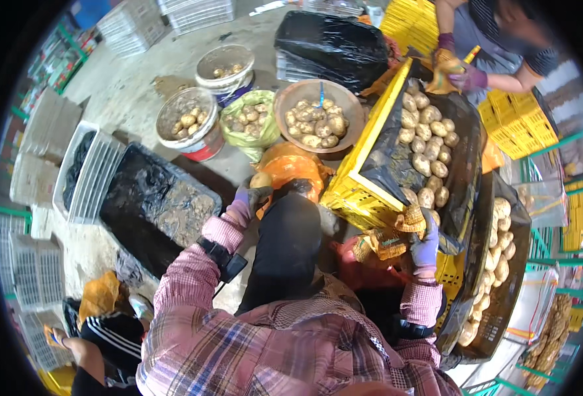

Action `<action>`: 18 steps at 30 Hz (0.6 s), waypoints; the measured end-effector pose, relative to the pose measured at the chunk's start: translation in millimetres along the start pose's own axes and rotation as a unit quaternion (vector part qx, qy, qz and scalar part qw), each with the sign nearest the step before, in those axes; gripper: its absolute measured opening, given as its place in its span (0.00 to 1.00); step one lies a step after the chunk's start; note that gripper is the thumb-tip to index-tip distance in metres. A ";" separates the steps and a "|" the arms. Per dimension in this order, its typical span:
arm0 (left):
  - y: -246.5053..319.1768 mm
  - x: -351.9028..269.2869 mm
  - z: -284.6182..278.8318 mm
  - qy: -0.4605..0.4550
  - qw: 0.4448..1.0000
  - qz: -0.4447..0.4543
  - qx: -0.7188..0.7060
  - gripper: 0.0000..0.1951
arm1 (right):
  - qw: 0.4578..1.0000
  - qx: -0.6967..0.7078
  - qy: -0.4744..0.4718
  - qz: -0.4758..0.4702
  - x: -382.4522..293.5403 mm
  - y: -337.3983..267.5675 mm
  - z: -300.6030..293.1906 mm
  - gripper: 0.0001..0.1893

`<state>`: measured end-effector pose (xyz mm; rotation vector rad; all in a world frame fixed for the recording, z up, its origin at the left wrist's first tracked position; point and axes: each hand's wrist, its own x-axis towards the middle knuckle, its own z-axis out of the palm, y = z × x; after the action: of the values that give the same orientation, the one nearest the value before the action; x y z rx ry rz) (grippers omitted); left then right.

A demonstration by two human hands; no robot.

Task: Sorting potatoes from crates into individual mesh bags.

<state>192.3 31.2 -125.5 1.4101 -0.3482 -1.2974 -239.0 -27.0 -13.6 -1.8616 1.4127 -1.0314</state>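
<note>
My left hand (pixel 250 200), in a purple and dark soiled glove, holds a potato (pixel 260 180) above an orange mesh sack (pixel 291 161). In the right hand (pixel 426 242), also in a purple glove, is a bunched yellow-orange net bag (pixel 412 220); part of it hangs down to the left. This hand is at the near edge of a yellow plastic crate (pixel 358 198). Potatoes (pixel 432 133) lie in that crate on a black plastic liner (pixel 388 168). Below the net bag is a red mesh sack (pixel 365 270), partly hidden.
Potatoes fill a wide basin (pixel 284 101), a green sack (pixel 244 143) and two buckets (pixel 207 141) (pixel 246 81). A dark soiled tub (pixel 172 183) is at left; another potato crate (pixel 511 302) is at right. One co-worker (pixel 494 49) handles a net bag; another (pixel 113 331) is lower left.
</note>
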 end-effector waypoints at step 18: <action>128.5 -46.2 158.6 -0.109 0.864 0.381 0.312 0.39 | 0.994 -0.108 0.020 -0.005 -3.1 -0.6 2.9 0.33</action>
<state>102.0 -54.6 42.6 1.3980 -1.4281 -0.6818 -236.7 -23.9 -15.5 -2.0120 1.5948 -0.9580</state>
